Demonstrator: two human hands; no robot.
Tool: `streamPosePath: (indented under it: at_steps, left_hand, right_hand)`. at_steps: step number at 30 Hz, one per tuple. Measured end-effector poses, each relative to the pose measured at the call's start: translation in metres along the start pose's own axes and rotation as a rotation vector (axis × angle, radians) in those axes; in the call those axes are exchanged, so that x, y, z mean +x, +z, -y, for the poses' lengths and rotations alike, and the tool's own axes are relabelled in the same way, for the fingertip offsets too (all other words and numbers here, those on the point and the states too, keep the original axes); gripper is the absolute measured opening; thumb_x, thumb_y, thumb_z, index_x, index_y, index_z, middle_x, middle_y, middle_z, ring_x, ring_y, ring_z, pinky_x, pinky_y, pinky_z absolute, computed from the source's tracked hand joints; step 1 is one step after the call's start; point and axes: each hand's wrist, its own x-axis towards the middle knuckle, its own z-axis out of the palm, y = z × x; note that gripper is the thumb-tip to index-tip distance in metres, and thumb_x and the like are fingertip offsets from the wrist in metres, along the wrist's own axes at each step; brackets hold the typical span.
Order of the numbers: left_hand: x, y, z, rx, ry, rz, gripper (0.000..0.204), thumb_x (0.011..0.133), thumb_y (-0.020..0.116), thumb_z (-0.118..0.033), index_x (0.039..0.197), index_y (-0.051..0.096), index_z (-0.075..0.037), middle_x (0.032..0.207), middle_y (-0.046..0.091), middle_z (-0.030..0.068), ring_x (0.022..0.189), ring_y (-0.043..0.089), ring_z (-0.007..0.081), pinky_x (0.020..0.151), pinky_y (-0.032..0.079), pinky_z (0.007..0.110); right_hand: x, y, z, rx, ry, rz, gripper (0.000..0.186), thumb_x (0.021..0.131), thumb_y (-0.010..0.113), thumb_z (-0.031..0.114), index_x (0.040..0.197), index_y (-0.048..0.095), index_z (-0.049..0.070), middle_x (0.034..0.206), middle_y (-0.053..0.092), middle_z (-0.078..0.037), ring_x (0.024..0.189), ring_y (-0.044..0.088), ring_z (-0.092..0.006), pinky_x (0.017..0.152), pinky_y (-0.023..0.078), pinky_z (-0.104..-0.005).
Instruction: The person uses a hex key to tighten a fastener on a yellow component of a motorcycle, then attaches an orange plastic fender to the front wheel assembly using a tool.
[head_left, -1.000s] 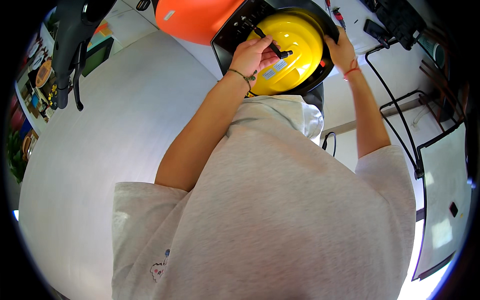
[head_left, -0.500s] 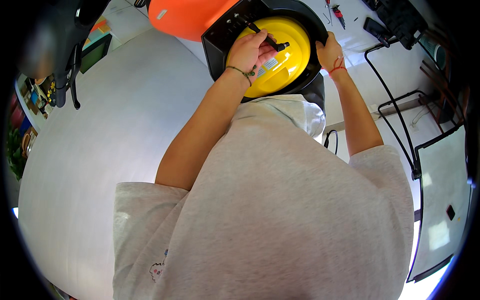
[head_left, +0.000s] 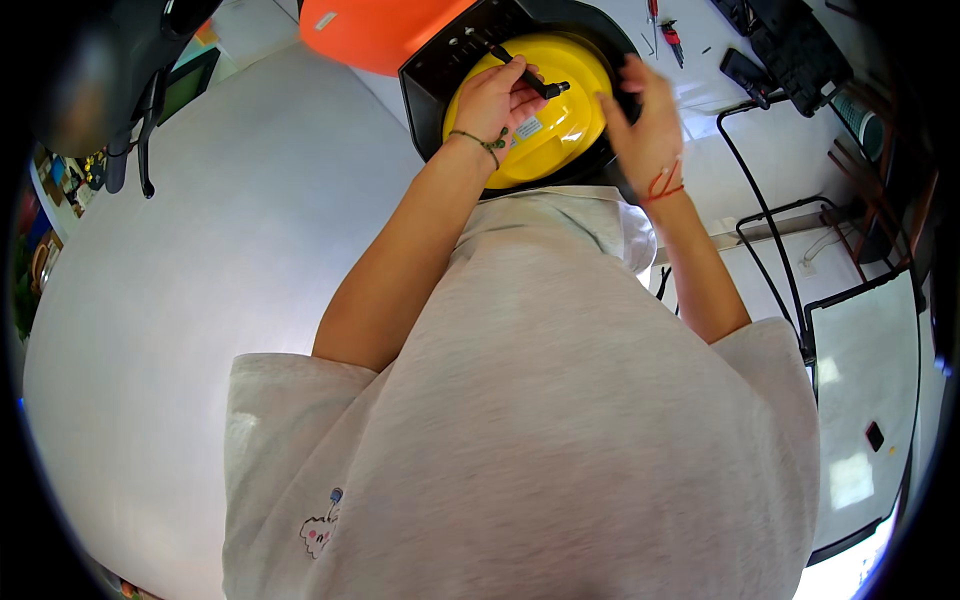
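Observation:
A yellow domed plastic part point(head_left: 566, 136) with pale labels sits inside a black housing point(head_left: 426, 95) at the top centre. My left hand point(head_left: 497, 102) holds a short black tube with an angled metal-tipped fitting point(head_left: 543, 87) over the yellow part, fingers curled beneath it. My right hand point(head_left: 645, 125), slightly blurred, is at the right side of the yellow part, thumb and fingers apart, with nothing visible in it. An orange casing point(head_left: 372, 32) adjoins the housing at its upper left.
Hex keys and tools point(head_left: 672, 40) and a black case point(head_left: 790, 50) lie at upper right. A black tubular frame point(head_left: 760, 200) and white board point(head_left: 860, 410) stand right. A dark jointed apparatus point(head_left: 120, 110) is at upper left, beside a large pale surface point(head_left: 190, 320).
The yellow part and housing have shifted up and left in the view. My right hand has left the housing's right rim and moved down and inward. My left hand still holds the fitting.

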Motion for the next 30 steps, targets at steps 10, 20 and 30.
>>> streamPosePath:
  at_steps: [10,20,30]
  left_hand:
    - [0.002,0.008,0.002,0.048,0.023,-0.139,0.021,0.089,0.065,-0.022,0.091,0.059,-0.002,0.081,0.061,0.0052,0.069,0.059,0.0132,0.065,0.052,0.026]
    - [-0.001,-0.001,-0.011,0.126,-0.084,-0.082,0.026,0.088,0.063,-0.017,0.104,0.058,0.002,0.089,0.065,0.0095,0.085,0.063,0.0170,0.070,0.052,0.026]
    - [-0.004,-0.018,-0.011,0.250,-0.091,-0.150,0.025,0.087,0.066,-0.022,0.101,0.062,-0.002,0.085,0.064,0.0031,0.076,0.061,0.0092,0.063,0.049,0.019]
  right_hand:
    - [0.014,0.017,0.047,-0.076,0.051,0.408,0.036,0.088,0.061,0.036,0.093,0.061,0.000,0.080,0.066,-0.014,0.074,0.066,-0.0272,0.063,0.052,-0.0357]
    - [0.020,0.025,0.041,1.089,1.261,0.606,0.051,0.095,0.052,0.046,0.099,0.059,-0.005,0.078,0.066,-0.010,0.069,0.063,-0.0141,0.060,0.049,-0.0250]
    - [0.016,0.025,0.051,0.543,0.635,0.662,0.047,0.095,0.048,0.042,0.099,0.056,-0.005,0.081,0.067,-0.015,0.073,0.067,-0.0200,0.064,0.051,-0.0314]
